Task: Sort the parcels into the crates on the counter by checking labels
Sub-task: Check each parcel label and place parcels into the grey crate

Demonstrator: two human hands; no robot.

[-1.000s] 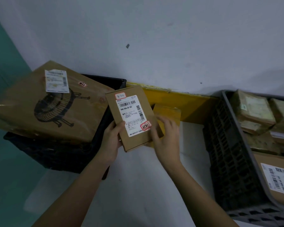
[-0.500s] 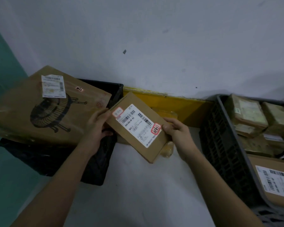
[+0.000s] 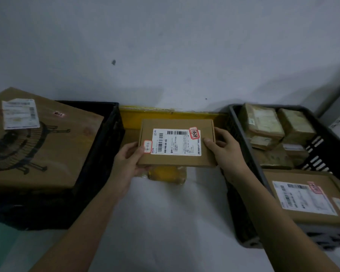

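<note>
A flat brown cardboard parcel [image 3: 177, 122] with a white barcode label and two red-edged stickers is held level between the two crates, label side up. My left hand [image 3: 129, 163] grips its left end, thumb on top beside a sticker. My right hand [image 3: 225, 149] grips its right end, thumb on the top face. A black crate [image 3: 106, 134] stands at the left, a grey crate [image 3: 241, 154] at the right. Under the held parcel a yellow-wrapped parcel [image 3: 168, 174] lies on the white counter.
A large box [image 3: 47, 150] printed with a fan drawing lies on top of the left crate. The right crate holds several taped parcels [image 3: 263, 122] and a flat labelled box [image 3: 306, 195]. A yellow strip [image 3: 130, 118] runs along the wall behind.
The parcel turned clockwise from tilted to level, with its long side across the view. My view shifted right, so both crates now show more fully.
</note>
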